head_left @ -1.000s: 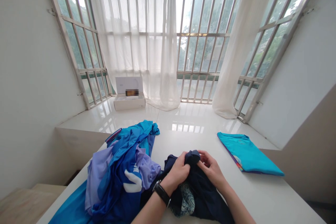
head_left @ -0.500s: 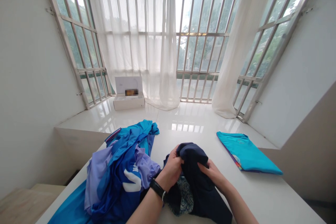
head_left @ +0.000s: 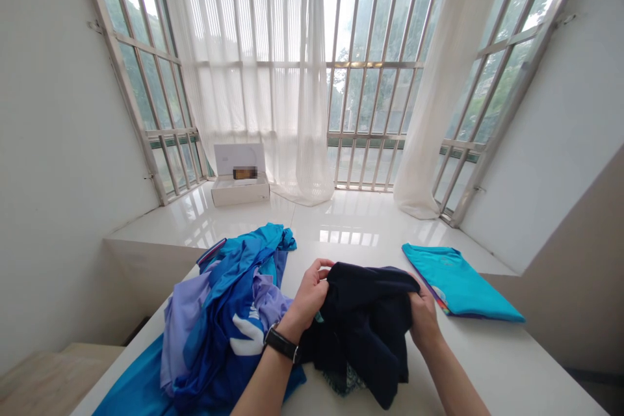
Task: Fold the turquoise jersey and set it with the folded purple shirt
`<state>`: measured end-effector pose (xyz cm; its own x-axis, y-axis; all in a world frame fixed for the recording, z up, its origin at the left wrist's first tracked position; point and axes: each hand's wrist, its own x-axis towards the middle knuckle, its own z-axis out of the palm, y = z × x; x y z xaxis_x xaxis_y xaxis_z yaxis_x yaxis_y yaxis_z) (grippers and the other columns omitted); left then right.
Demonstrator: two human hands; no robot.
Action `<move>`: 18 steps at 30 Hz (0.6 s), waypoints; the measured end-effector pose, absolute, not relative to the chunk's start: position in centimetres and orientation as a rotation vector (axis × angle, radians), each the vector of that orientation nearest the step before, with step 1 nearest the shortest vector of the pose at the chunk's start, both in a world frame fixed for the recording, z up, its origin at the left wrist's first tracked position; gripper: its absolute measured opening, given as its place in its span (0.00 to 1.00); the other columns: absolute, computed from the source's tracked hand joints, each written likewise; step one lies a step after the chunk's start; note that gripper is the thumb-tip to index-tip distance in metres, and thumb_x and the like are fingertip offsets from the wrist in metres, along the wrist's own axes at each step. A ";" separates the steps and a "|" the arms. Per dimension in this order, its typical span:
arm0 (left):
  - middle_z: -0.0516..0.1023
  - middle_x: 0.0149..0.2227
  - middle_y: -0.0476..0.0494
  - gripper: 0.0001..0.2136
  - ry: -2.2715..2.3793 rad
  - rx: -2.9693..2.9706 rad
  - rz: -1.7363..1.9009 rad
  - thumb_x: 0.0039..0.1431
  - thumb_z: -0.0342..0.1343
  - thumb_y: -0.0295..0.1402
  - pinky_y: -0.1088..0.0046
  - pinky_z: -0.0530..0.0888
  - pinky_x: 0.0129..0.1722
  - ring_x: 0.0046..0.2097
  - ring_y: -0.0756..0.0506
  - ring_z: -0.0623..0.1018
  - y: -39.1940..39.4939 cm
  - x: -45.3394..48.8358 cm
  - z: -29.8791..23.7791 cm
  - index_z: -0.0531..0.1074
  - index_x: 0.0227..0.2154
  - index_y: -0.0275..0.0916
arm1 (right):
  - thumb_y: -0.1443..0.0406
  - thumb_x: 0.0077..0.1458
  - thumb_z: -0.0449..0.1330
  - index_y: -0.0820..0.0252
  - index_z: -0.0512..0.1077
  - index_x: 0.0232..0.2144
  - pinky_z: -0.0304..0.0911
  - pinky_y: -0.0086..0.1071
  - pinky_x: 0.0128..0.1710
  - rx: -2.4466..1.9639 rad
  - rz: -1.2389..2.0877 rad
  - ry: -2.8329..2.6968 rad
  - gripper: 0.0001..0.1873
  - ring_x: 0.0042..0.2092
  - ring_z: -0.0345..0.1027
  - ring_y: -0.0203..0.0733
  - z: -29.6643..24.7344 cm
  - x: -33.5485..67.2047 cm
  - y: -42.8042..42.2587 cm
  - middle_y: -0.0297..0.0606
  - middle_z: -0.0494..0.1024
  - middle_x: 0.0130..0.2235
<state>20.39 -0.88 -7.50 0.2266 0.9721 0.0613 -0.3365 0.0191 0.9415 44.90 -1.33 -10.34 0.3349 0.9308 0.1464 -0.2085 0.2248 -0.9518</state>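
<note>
Between my hands a dark navy garment [head_left: 365, 312] is stretched along its upper edge, its lower part hanging in folds onto the white surface. Its exact kind I cannot make out; a patterned teal-and-grey patch shows at the bottom. My left hand [head_left: 312, 292], with a black watch on the wrist, pinches the upper left corner. On the upper right corner my right hand [head_left: 423, 312] is closed, its fingers partly behind the cloth. Left of the garment lies a crumpled pile of blue and lilac clothes [head_left: 219, 325], close to my left forearm.
A folded turquoise shirt [head_left: 472, 286] lies to the right on the white table [head_left: 487, 364]. At the back left stands an open white box [head_left: 241, 192] on the window ledge. Sheer curtains [head_left: 312, 162] hang before the barred window, down to the ledge.
My hands have moved apart, the right one outward to the right. The dark garment, bunched upright before, is now spread wide between them.
</note>
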 end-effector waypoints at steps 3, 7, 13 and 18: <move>0.78 0.32 0.50 0.17 0.776 1.098 1.181 0.46 0.56 0.29 0.79 0.67 0.28 0.30 0.50 0.76 -1.1 20.6 -7.3 0.69 0.43 0.40 | 0.51 0.50 0.64 0.53 0.78 0.44 0.73 0.43 0.41 -0.984 0.900 -0.818 0.21 0.43 0.76 0.54 -10.7 45.1 -1.2 0.38 0.83 0.36; 0.77 0.31 0.51 0.14 0.775 1.122 1.175 0.49 0.56 0.31 0.79 0.66 0.28 0.29 0.51 0.74 -1.4 20.4 -6.9 0.70 0.40 0.39 | 0.48 0.48 0.65 0.54 0.77 0.44 0.72 0.42 0.41 -1.011 0.864 -0.755 0.25 0.40 0.76 0.52 -11.1 45.3 -0.9 0.36 0.82 0.30; 0.75 0.29 0.50 0.20 0.879 1.369 0.937 0.55 0.62 0.45 0.75 0.67 0.32 0.33 0.48 0.74 -2.4 19.2 -6.1 0.72 0.47 0.38 | 0.48 0.47 0.65 0.54 0.77 0.34 0.71 0.41 0.39 -1.041 0.886 -0.709 0.19 0.35 0.75 0.48 -10.8 45.7 -0.7 0.35 0.82 0.30; 0.77 0.36 0.47 0.23 0.977 1.769 0.717 0.40 0.72 0.42 0.71 0.69 0.35 0.38 0.43 0.74 -2.7 18.7 -6.9 0.79 0.40 0.38 | 0.47 0.41 0.68 0.55 0.78 0.36 0.72 0.40 0.37 -1.035 0.992 -0.765 0.23 0.36 0.77 0.48 -9.5 45.6 -1.3 0.38 0.84 0.35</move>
